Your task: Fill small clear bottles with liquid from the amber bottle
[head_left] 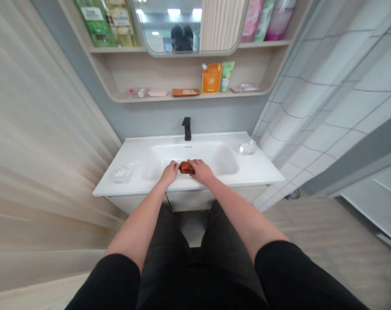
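Note:
A small amber-brown bottle [186, 167] lies on its side in the air between my two hands, over the front of the white sink [226, 160]. My left hand [170, 172] is closed at the bottle's narrow, dark end on the left; the fingers hide most of that end. Around the wider right end wraps my right hand [201, 171], closed on the bottle's body. Behind the bottle, a black faucet [187, 129] stands at the sink's back edge.
Clear plastic items [122, 173] lie on the counter's left, and a clear container [247, 147] stands on its right. Above hangs a shelf [134, 99] with an orange pouch [211, 78], a green tube [227, 76] and a mirror [169, 26]. A curtain [47, 142] borders the left.

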`<state>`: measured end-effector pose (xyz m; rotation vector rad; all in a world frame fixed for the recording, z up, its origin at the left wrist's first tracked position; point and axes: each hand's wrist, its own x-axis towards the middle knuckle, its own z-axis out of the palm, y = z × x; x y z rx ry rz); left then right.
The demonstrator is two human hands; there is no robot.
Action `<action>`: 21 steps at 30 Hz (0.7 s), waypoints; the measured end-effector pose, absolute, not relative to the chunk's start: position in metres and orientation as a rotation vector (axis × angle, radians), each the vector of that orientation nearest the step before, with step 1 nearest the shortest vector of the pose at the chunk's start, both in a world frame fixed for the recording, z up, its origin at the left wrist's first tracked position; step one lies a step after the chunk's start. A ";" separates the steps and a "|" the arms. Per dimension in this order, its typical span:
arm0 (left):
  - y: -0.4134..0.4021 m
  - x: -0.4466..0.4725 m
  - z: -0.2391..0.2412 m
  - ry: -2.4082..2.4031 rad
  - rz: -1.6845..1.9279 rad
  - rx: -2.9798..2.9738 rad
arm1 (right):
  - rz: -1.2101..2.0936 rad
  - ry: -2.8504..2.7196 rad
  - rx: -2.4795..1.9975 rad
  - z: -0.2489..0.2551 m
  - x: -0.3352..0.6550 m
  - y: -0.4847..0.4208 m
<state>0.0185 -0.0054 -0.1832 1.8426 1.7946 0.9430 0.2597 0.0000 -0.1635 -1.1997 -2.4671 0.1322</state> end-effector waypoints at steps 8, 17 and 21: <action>-0.002 0.022 -0.174 1.820 0.814 1.678 | 0.161 -2.434 -1.173 -0.162 0.260 -0.002; -0.010 0.019 -0.178 1.491 1.084 1.572 | 0.230 -2.411 -1.221 -0.163 0.260 -0.001; -0.010 0.019 -0.174 1.735 1.004 1.608 | 0.226 -2.403 -1.211 -0.163 0.260 -0.001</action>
